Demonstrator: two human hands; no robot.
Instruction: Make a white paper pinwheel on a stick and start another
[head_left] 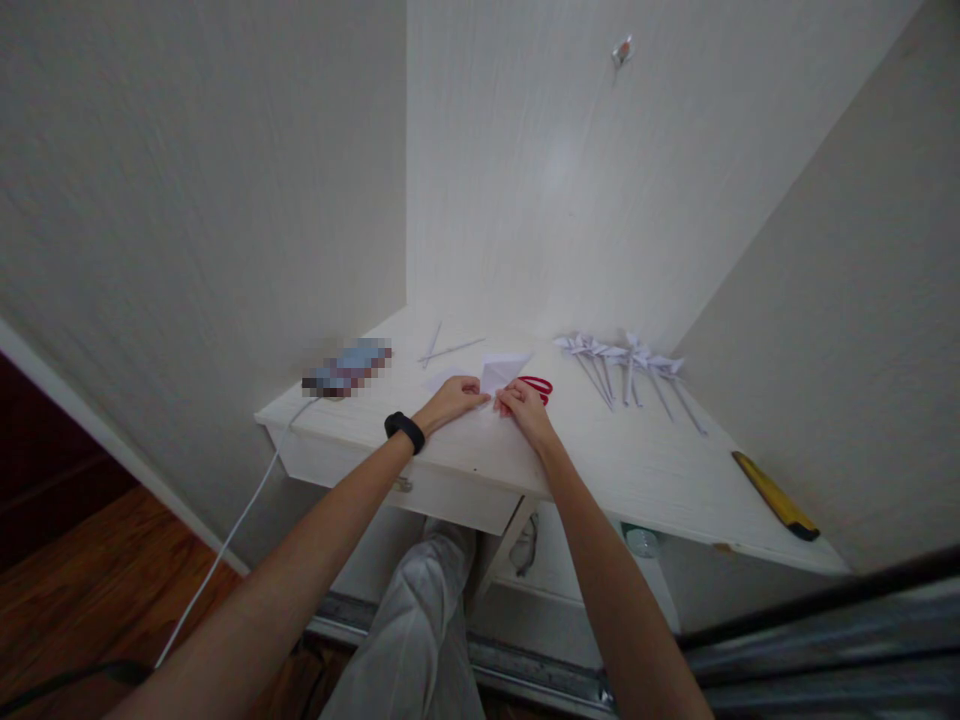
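Observation:
A folded white paper (504, 372) stands up from the desk between my two hands. My left hand (454, 400), with a black band on its wrist, is closed on the paper's left lower edge. My right hand (523, 408) pinches the same paper from the right, its fingertips close to the left ones. Red-handled scissors (537, 386) lie right behind my right hand, their blades hidden. Another flat piece of white paper (442, 380) lies partly behind my left hand.
Two thin paper sticks (452, 350) lie at the back. Several paper pinwheels on sticks (630, 355) rest at the back right. A blurred-out device (349, 368) with a white cable (255, 500) sits left. A yellow-and-black tool (775, 496) lies at the right edge. Walls enclose the white desk (600, 460).

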